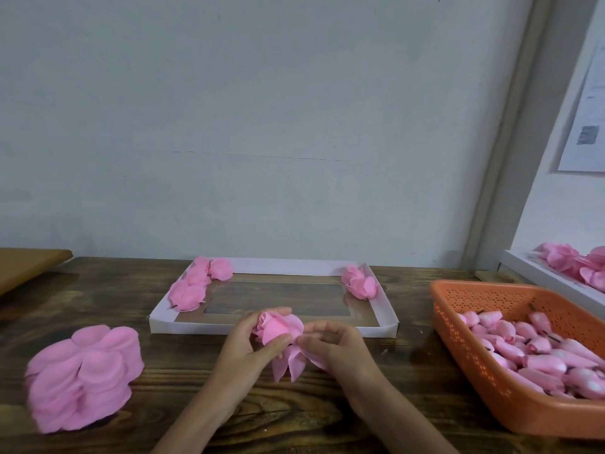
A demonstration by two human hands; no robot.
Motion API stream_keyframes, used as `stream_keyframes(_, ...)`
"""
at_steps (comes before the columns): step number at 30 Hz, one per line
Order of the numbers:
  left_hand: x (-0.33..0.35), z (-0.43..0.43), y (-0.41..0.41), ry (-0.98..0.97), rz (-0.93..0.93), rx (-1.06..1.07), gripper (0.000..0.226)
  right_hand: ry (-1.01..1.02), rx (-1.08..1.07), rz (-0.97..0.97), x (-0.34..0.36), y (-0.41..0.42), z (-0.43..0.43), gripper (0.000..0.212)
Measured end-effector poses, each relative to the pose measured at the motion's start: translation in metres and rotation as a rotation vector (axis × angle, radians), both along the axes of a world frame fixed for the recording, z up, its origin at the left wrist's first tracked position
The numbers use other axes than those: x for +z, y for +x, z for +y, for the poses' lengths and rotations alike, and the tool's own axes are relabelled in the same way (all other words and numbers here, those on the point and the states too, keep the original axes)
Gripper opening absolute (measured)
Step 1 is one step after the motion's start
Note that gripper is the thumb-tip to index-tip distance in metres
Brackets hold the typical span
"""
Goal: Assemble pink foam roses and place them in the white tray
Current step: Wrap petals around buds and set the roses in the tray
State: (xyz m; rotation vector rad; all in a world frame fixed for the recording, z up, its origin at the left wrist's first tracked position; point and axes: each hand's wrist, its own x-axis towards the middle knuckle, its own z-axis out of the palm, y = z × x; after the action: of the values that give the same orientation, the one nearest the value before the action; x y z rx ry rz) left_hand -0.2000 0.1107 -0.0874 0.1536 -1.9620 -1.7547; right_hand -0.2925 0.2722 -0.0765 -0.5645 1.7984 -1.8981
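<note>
Early days: just a few finished roses (191,286) sit in the white tray (196,327). The left hand (252,342) grips a half-built rose (278,327) just in front of it, and the right hand (330,345) pinches its loose petals (the orange basket (474,342) is full of buds, plenty left).

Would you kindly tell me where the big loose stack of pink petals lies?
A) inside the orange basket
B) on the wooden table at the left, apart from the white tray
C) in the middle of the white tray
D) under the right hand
B: the petal stack sits on the table at the left, clear of the white tray; the orange basket holds only rolled buds.
</note>
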Motion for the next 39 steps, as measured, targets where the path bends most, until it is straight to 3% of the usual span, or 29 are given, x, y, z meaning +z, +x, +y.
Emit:
stream_keyframes(8,0.000,-0.003,-0.002,0.049,0.020,0.049,0.033,-0.054,-0.057,-0.114,-0.005,-0.008,0.002,0.017)
stream_keyframes(25,0.004,0.000,-0.001,-0.063,0.088,0.022,0.022,-0.003,-0.084,-0.027,0.002,-0.002,0.003,0.011)
stream_keyframes(39,0.003,0.001,0.000,-0.115,0.031,0.020,0.025,0.009,-0.081,0.023,0.002,0.002,0.001,0.010)
